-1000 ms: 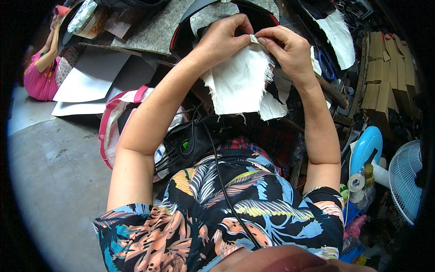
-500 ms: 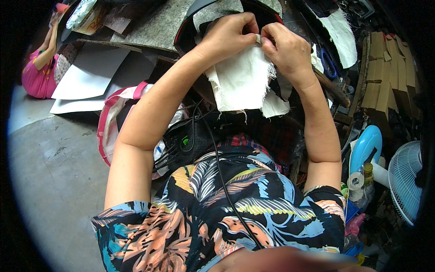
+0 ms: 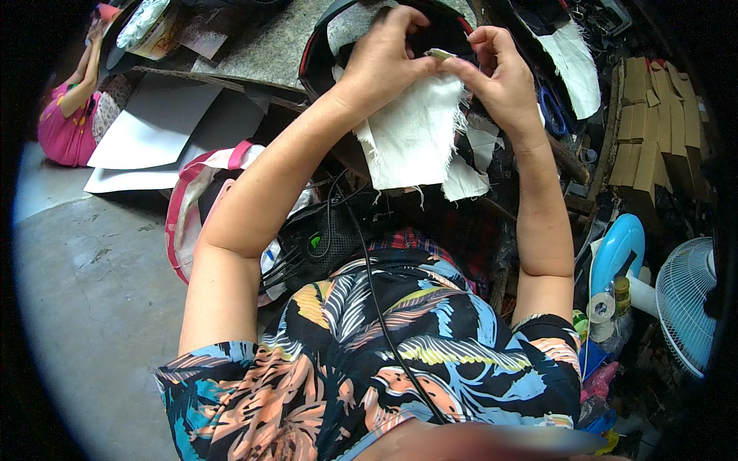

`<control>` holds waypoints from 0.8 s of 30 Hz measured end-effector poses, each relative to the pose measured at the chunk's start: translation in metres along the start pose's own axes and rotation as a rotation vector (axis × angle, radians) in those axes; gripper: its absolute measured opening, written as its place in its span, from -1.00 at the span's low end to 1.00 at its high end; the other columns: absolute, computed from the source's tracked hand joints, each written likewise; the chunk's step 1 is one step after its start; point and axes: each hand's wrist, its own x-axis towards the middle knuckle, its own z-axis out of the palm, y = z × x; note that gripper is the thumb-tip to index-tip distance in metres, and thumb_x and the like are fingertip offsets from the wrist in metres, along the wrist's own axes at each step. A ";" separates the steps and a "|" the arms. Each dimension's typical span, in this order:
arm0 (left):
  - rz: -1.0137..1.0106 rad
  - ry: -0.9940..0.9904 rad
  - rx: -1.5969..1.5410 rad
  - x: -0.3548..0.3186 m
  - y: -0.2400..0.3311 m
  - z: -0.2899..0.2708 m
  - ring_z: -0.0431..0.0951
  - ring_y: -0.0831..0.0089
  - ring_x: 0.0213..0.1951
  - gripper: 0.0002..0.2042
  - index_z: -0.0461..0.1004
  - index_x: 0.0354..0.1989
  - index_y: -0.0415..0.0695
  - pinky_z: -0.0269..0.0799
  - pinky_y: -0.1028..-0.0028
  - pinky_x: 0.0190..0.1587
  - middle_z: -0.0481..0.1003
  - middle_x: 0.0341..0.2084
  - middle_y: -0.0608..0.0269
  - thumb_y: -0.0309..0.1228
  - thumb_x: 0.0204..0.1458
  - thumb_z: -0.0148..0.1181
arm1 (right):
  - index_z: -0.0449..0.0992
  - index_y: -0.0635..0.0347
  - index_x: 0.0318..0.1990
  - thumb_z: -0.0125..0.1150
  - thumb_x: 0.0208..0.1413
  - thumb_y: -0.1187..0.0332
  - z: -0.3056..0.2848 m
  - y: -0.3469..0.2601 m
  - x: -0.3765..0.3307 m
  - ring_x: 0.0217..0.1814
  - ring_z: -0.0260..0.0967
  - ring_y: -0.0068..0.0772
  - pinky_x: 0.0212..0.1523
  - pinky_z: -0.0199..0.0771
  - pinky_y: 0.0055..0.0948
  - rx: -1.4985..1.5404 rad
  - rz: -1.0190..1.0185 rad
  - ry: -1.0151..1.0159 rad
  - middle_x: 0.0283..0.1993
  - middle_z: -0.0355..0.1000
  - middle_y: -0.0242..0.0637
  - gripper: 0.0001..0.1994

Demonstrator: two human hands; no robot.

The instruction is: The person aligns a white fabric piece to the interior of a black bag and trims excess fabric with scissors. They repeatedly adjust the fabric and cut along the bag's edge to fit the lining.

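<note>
A white cloth piece [image 3: 411,142] with frayed edges hangs at the top middle, in front of a dark curved item with red trim [image 3: 310,58]. My left hand [image 3: 384,65] is at the cloth's upper edge, its thumb stretched along that edge and its fingers apart from the thumb. Facing it, my right hand [image 3: 506,84] has its thumb tip on the same edge and its fingers raised and spread. A small pale yellowish fold [image 3: 440,54] shows between the two thumbs. Another frayed white scrap [image 3: 464,180] hangs below and to the right.
White sheets [image 3: 157,127] and a pink-trimmed bag [image 3: 181,223] lie to the left. Blue-handled scissors [image 3: 552,109] are right of my right hand. Cardboard boxes [image 3: 646,131] and a fan [image 3: 686,303] stand at the right. A black cable [image 3: 373,296] runs down my front. Another person [image 3: 69,127] sits far left.
Both hands have loosened from a pinch at the cloth's top edge. Their fingers have lifted and spread, while the thumbs stay on the edge. The cloth hangs nearly where it was.
</note>
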 end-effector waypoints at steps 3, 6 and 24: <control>0.102 0.134 0.155 -0.015 0.013 -0.011 0.56 0.22 -0.28 -0.58 0.46 -0.11 -0.14 0.51 0.29 -0.21 0.45 -0.26 0.13 -0.28 -0.11 0.47 | 0.42 0.10 0.03 0.30 0.14 0.42 0.012 0.004 -0.002 -0.29 0.32 -0.71 -0.32 0.37 -0.66 -0.129 -0.040 0.142 -0.28 0.44 -0.46 -0.69; 0.191 -0.150 0.593 -0.041 0.037 -0.010 0.50 0.03 -0.06 -0.61 0.46 -0.09 -0.15 0.43 0.12 0.04 0.47 -0.17 0.08 -0.24 -0.04 0.37 | 0.41 0.10 0.03 0.23 0.12 0.53 0.018 0.013 0.001 -0.33 0.36 -0.63 -0.34 0.39 -0.59 0.151 0.120 0.130 -0.30 0.47 -0.40 -0.68; 0.345 -0.345 0.598 0.032 0.029 -0.045 0.59 0.09 -0.08 -0.69 0.56 -0.06 -0.16 0.53 0.26 -0.01 0.54 -0.11 0.06 -0.53 -0.04 0.23 | 0.41 0.23 -0.01 0.18 0.18 0.57 0.032 0.049 0.054 -0.07 0.36 -0.61 0.01 0.38 -0.57 0.457 -0.009 0.045 -0.12 0.42 -0.40 -0.76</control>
